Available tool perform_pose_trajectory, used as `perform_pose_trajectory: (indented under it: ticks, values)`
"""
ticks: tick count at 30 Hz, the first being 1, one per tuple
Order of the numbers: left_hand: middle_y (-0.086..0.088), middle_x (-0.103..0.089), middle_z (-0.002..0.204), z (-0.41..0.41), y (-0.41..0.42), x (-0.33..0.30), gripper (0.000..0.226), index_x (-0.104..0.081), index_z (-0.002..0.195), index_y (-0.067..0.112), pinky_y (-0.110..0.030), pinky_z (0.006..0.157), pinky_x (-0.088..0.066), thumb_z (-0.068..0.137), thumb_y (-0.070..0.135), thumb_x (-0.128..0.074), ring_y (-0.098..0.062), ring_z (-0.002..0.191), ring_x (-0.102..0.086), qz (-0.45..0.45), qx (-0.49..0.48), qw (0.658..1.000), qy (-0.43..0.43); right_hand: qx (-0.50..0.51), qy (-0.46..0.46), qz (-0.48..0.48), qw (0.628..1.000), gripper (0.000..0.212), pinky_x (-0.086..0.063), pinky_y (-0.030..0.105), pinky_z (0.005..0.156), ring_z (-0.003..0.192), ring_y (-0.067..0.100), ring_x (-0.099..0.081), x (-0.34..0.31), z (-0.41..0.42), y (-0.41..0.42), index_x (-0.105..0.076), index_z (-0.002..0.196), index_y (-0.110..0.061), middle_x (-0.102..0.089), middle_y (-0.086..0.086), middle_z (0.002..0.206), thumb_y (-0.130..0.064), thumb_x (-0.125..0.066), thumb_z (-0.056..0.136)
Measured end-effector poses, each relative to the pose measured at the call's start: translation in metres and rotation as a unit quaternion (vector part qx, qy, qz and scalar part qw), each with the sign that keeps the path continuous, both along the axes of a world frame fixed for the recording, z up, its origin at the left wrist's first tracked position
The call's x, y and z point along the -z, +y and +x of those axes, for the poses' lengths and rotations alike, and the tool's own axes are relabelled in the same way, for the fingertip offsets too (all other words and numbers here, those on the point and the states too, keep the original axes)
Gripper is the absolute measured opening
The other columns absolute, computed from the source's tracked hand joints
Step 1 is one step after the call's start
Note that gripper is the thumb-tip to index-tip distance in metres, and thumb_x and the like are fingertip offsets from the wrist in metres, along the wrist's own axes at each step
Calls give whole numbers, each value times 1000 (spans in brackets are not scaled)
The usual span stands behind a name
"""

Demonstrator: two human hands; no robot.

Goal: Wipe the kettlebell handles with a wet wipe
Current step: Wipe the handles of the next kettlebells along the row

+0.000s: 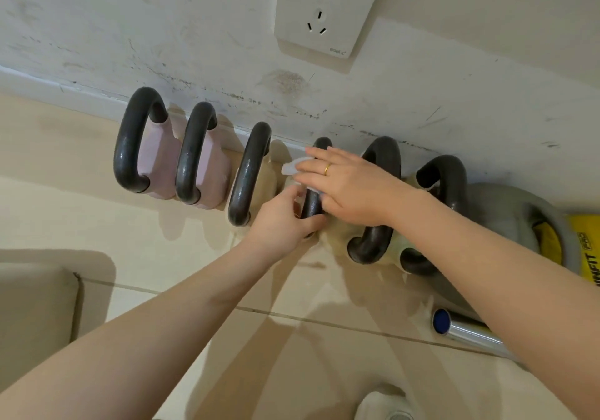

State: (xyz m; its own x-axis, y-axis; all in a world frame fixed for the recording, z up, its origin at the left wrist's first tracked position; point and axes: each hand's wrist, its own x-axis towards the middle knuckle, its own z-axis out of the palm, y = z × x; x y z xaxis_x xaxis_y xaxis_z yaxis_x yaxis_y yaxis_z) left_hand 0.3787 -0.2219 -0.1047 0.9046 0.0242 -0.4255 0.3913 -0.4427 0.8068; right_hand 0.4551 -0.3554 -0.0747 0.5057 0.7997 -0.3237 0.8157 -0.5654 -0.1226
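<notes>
Several kettlebells with dark handles stand in a row along the wall. Two at the left are pink, the others beige. My right hand, with a gold ring, presses a white wet wipe over the fourth kettlebell handle. My left hand grips the lower end of that same handle and touches the wipe's lower edge. To their left stands the third handle; to the right, under my right forearm, are two more handles.
A larger grey kettlebell with a yellow label sits at the far right. A chrome bar with a blue end cap lies on the tiled floor. A wall socket is above. A beige cushion edge is at lower left; a shoe below.
</notes>
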Motion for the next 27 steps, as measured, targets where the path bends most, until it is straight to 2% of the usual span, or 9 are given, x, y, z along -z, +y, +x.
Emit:
perform_pose_trajectory:
  ticks: [2, 4, 7, 11, 15, 18, 20, 25, 27]
  values:
    - [-2, -63, 88, -1, -5, -2, 32, -55, 105, 11, -26, 68, -41, 80, 27, -67, -21, 82, -59, 21, 11, 1000, -19, 9, 2, 34, 999, 54, -1, 33, 117, 145, 16, -6, 0, 4, -4, -32, 143, -19, -22, -2, 155, -6, -39, 91]
    - [-3, -61, 83, -4, -4, -2, 22, -54, 95, 11, -24, 62, -34, 81, 25, -63, -23, 78, -57, 58, 19, 997, -41, 15, -21, 31, 999, 62, 0, 32, 116, 145, 17, -5, 1, 7, -2, -33, 142, -21, -21, -1, 156, 4, -42, 86]
    - [-9, -64, 88, -16, 2, -3, 22, -56, 93, 7, -33, 71, -44, 81, 24, -63, -28, 83, -59, 60, 26, 997, -42, 37, -33, -8, 999, 61, 2, 31, 116, 145, 19, -6, 1, 16, 7, -37, 136, -23, -22, 0, 154, 6, -46, 84]
    - [-7, -64, 91, -45, 12, 0, 20, -55, 95, 11, -36, 80, -48, 80, 23, -63, -22, 85, -59, 25, 32, 998, -37, 123, 25, -33, 992, 51, -21, 32, 111, 134, 23, -27, -13, 17, 26, -50, 121, -18, -43, 3, 136, 0, -59, 75]
    - [-5, -64, 93, -67, 21, 8, 20, -56, 97, 12, -29, 77, -43, 80, 20, -63, -20, 88, -58, 28, 39, 998, -49, 10, 11, 3, 1000, 40, -34, 31, 96, 118, 21, -40, -13, -14, 30, -51, 115, -18, -50, 1, 121, 1, -50, 79]
    - [-2, -64, 93, -72, 22, 12, 19, -57, 98, 15, -35, 81, -48, 81, 22, -63, -19, 89, -58, 23, 32, 997, -61, 144, 96, 13, 985, 52, -41, 37, 95, 116, 23, -45, -14, -4, 22, -49, 123, -24, -50, 0, 126, 5, -46, 80]
    - [-2, -65, 93, -71, 22, 14, 21, -58, 99, 16, -40, 81, -51, 81, 23, -64, -19, 90, -59, 26, 25, 997, -63, 222, 115, 53, 967, 57, -38, 37, 100, 122, 24, -42, -13, -7, 22, -44, 130, -23, -46, 2, 133, 6, -44, 81]
    - [-5, -65, 91, -62, 22, 15, 20, -58, 94, 14, -40, 79, -50, 80, 25, -65, -22, 86, -59, 50, 24, 995, -82, 23, 7, 7, 1000, 55, -3, 41, 116, 142, 14, -13, -9, -34, 28, -44, 129, -22, -40, -5, 141, 1, -48, 80]
    - [-4, -64, 89, -60, 19, 14, 18, -58, 92, 13, -34, 77, -47, 80, 25, -65, -20, 85, -58, 47, 21, 995, -88, 61, -4, 8, 998, 56, -8, 39, 117, 138, 19, -22, -9, -17, 24, -42, 131, -22, -41, -1, 141, -1, -49, 79]
